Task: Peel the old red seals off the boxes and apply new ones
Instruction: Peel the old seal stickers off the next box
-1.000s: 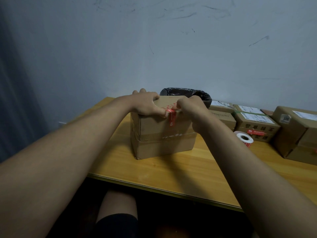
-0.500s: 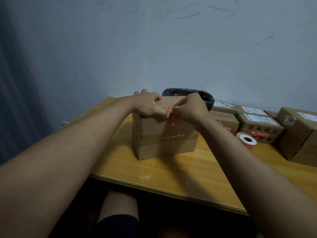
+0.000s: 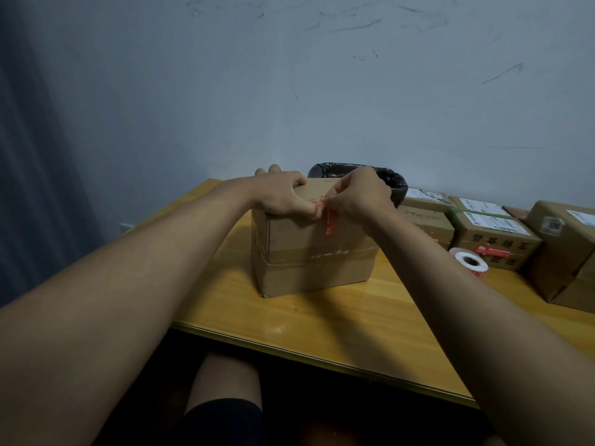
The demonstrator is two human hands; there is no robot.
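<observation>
Red seal (image 3: pixel 329 220): just above the middle of the frame, folded over the top front edge of the box; its lower part lies flat on the front face, its upper end is where the hands meet.
Box (image 3: pixel 314 252): stands on the surface near its front edge, front face toward the camera, so the seal is within easy reach.
Left hand (image 3: pixel 281 196): lies over the top left corner, fingers curled round the top edge, thumb (image 3: pixel 307 211) pressed beside the seal; probably to steady the box against the pull.
Right hand (image 3: pixel 357 196): fingers narrowed to a pinch at the seal's upper end, apparently lifting it.
Step in hand: the old seal looks partly lifted, not yet off.
Roll of seals (image 3: pixel 468 262): right of the box on the surface, apart from it, handy for the new one.
Bin with black liner (image 3: pixel 391 181): directly behind the box, likely for peeled scraps.
Other boxes (image 3: pixel 495 239): lined up at the right of the frame; one shows a red seal.
Surface (image 3: pixel 322 317): wooden, against a scuffed pale wall.
</observation>
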